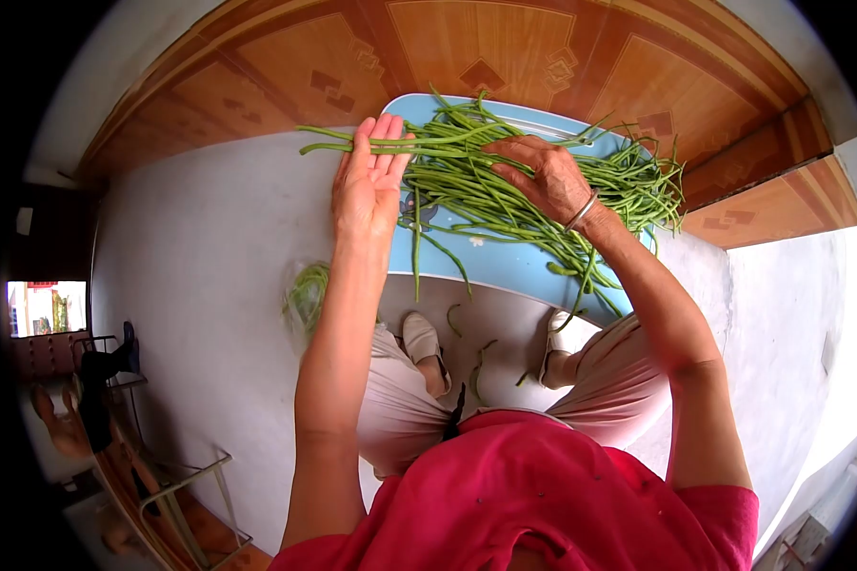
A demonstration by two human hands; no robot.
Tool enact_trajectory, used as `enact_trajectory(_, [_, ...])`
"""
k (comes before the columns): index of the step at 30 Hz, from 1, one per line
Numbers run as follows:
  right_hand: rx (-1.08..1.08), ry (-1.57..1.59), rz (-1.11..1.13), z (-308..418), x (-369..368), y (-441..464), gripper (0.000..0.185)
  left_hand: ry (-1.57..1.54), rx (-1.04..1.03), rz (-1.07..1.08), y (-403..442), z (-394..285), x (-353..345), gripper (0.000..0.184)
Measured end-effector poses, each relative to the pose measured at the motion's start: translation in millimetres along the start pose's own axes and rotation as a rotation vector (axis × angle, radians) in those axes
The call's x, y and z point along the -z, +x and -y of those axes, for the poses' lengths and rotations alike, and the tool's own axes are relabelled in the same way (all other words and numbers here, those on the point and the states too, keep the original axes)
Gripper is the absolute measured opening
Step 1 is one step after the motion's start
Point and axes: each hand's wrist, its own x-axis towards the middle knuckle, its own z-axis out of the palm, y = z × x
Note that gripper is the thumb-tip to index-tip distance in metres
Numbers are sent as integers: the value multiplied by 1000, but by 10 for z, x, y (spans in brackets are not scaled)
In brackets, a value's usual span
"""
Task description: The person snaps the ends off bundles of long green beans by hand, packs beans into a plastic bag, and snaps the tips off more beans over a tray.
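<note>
At the far left, a metal-framed rack (186, 481) stands at the border of the grey floor (200, 247), which stretches broadly from there to the left edge of the blue table (519, 262). On that floor, partly hidden by the left forearm, sits a clear plastic bag (305, 295) with something green inside, too blurred to name. The left hand (371, 181) is just past the table's left edge — palm up, fingers outstretched — and a few long green beans (505, 195) lie across its fingers, their ends poking out leftward over the floor. The rest of the beans are heaped from the middle of the table to its right edge, with tips overhanging the far, right and near edges; blue surface shows along the near edge, with a cartoon print (417, 211) towards the left. Below, between two pale shoes (421, 338), loose bean pieces (481, 371) lie on the floor. The right hand (543, 176), a bangle (581, 211) at its wrist, has its fingers bent over the heap; whether they pinch a bean I cannot tell. Wood-patterned panels (476, 48) run just beyond the far edge and round the far right corner.
</note>
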Motion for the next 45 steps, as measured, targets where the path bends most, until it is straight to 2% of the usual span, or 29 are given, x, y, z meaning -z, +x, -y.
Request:
enact_trajectory(8, [-50,273,107,63,-182,-5,24,-28,39,24,-47,25,-30,36])
enact_trajectory(11, [15,234,105,-28,-269,-45,21,-44,45,17,-43,18,-32,36])
enact_trajectory(20, [13,257,183,72,-137,-36,21,-71,-1,-61,-6,-51,-26,35])
enact_trajectory(26, [-107,-19,58,111,-125,-41,12,-64,-4,-47,-42,-12,-35,33])
enact_trajectory(30, [-187,-58,-15,20,-184,-25,12,-32,-9,-4,-105,52,-55,34])
enact_trajectory(33, [-143,16,-8,5,-170,-29,13,-40,-34,-16,-85,13,-53,35])
enact_trajectory(36, [-4,75,32,-66,-133,-31,16,-69,-62,-26,-23,-35,3,35])
enact_trajectory(39, [-30,129,112,-167,6,-17,19,-100,-67,-60,14,-37,67,33])
enact_trajectory(41, [-155,271,217,-231,99,-16,24,-75,-90,-92,33,-44,68,35])
enact_trajectory(45, [-238,532,386,-447,183,-76,27,-87,-95,-117,55,-68,64,32])
